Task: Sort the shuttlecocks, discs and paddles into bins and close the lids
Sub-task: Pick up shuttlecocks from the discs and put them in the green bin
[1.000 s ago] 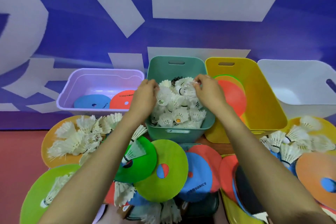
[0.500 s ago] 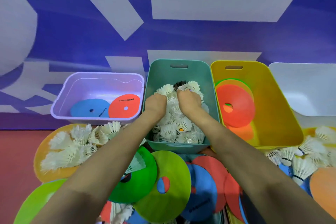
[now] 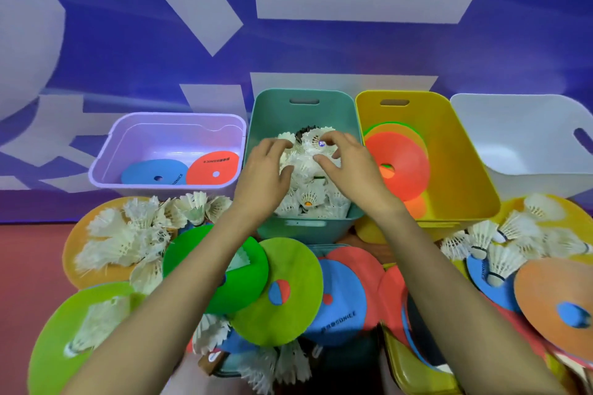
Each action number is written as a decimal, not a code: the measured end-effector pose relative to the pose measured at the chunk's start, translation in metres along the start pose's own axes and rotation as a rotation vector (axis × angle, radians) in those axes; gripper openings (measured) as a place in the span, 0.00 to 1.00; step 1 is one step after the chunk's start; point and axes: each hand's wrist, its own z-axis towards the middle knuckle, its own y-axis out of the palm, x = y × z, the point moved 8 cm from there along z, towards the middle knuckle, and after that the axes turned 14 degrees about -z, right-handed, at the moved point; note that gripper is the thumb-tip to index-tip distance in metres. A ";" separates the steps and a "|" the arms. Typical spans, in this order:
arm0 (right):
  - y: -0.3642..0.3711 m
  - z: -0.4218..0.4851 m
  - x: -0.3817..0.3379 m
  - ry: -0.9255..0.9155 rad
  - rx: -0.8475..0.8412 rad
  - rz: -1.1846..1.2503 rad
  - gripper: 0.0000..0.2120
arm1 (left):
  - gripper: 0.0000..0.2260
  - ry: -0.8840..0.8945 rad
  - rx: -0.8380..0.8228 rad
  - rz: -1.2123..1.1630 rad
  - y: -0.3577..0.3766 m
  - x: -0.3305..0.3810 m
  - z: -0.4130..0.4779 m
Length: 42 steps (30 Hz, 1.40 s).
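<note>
Fingers (image 3: pixel 278 147) of the L hand (image 3: pixel 263 179) curl down over the top of the shuttlecock pile (image 3: pixel 309 199), thumb against the feathers. Fingers (image 3: pixel 335 139) of the R hand (image 3: pixel 353 173) are bent and spread, w/ index and thumb either side of one shuttlecock w/ a purple-marked cork (image 3: pixel 322 144). Can't tell whether either hand really grips or only rests there. Both hands are over the far half of the teal bin (image 3: pixel 276 112), near each other but apart.

Behind everything: a blue wall w/ big white shapes (image 3: pixel 321 42). Below it, red floor (image 3: pixel 25 266).

Four open bins in a row along the wall. White bin (image 3: pixel 513 138) far R. Yellow bin (image 3: pixel 455 144) just beside the teal one, holding stacked discs w/ a red-orange disc (image 3: pixel 407 157) on top, leaning on the L wall. Teal bin in the middle, heaped w/ white shuttlecocks nearly to the rim. Lilac bin (image 3: pixel 167 135) on the L, lower than the rest, w/ a blue disc (image 3: pixel 144 173) and a red disc (image 3: pixel 221 163) flat on its bottom, overlapping.

Nearer the person, loose discs overlap in a heap: orange disc (image 3: pixel 545 292) on the R, lime disc (image 3: pixel 288 314) center, green disc (image 3: pixel 247 282) partly under the L forearm, blue printed disc (image 3: pixel 343 308) btwn the arms, another lime disc (image 3: pixel 57 330) bottom L, yellow-orange disc (image 3: pixel 73 250) on the L.

Loose shuttlecocks lie in clusters: L cluster (image 3: pixel 128 234) on the yellow-orange disc, R cluster (image 3: pixel 507 234) in front of the yellow and white bins, a few more (image 3: pixel 276 362) at the bottom edge under the lime disc.
</note>
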 end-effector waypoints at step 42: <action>-0.091 -0.101 0.041 0.045 0.464 0.105 0.09 | 0.10 -0.356 0.198 -0.590 -0.007 -0.014 -0.088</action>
